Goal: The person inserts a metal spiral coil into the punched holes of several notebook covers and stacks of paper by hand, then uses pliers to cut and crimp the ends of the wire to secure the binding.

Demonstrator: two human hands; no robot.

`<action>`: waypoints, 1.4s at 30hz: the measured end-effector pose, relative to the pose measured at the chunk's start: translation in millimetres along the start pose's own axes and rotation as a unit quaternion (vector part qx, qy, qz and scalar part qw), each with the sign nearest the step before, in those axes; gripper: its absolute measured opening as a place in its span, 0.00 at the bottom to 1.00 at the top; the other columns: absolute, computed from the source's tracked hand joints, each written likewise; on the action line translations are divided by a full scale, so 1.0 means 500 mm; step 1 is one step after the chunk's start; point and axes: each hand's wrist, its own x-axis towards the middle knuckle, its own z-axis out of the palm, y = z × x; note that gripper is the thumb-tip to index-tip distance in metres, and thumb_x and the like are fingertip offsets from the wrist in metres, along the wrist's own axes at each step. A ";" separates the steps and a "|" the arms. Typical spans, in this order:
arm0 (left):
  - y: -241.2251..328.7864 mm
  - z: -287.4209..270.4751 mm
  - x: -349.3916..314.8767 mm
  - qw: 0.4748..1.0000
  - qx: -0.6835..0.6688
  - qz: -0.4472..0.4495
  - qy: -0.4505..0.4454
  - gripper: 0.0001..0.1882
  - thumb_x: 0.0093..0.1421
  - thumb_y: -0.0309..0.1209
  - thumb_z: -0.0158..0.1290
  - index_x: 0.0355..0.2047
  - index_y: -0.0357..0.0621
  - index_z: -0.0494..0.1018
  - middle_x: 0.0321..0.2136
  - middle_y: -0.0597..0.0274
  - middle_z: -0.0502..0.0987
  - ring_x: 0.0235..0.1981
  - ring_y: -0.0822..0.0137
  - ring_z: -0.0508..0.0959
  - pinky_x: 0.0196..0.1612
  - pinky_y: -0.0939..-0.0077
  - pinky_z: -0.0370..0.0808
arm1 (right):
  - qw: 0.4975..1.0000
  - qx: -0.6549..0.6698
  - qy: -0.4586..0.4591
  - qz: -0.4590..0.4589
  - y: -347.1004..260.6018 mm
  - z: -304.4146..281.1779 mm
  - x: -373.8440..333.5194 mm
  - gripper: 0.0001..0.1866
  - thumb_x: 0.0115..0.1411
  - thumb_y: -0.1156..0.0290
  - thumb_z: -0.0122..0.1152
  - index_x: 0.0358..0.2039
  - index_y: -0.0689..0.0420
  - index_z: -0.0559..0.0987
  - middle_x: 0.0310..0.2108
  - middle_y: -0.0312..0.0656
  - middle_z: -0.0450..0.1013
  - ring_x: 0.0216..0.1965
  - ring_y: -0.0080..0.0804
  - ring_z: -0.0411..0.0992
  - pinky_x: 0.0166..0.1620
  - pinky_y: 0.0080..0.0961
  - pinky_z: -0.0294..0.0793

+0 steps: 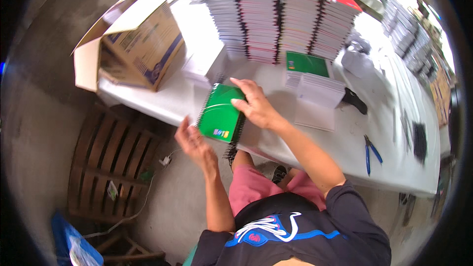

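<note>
A green spiral-bound notebook is tilted at the table's near edge, between my hands. Dark wire coil shows along its left side, and more coil hangs below its right side. My right hand grips the notebook's upper right, thumb on the cover and fingers toward the top edge; its far fingertips are partly hidden. Beside the lower left corner is my left hand, slightly blurred, its fingers apart and loosely bent. To the right, another green-covered notebook tops a short stack with white pages.
Tall notebook stacks with blue, pink, yellow and red covers line the far side. An open cardboard box stands left. Blue-handled pliers and dark coils lie right. A wooden chair is lower left.
</note>
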 end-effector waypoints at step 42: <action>0.031 0.395 -0.185 0.739 0.183 0.551 -0.342 0.21 0.57 0.26 0.46 0.52 0.48 0.70 0.58 0.60 0.66 0.59 0.57 0.66 0.59 0.57 0.64 | 0.696 -0.536 0.374 0.297 0.401 -0.811 -0.523 0.19 0.52 0.80 0.53 0.47 0.62 0.75 0.38 0.51 0.72 0.41 0.47 0.72 0.44 0.39 0.71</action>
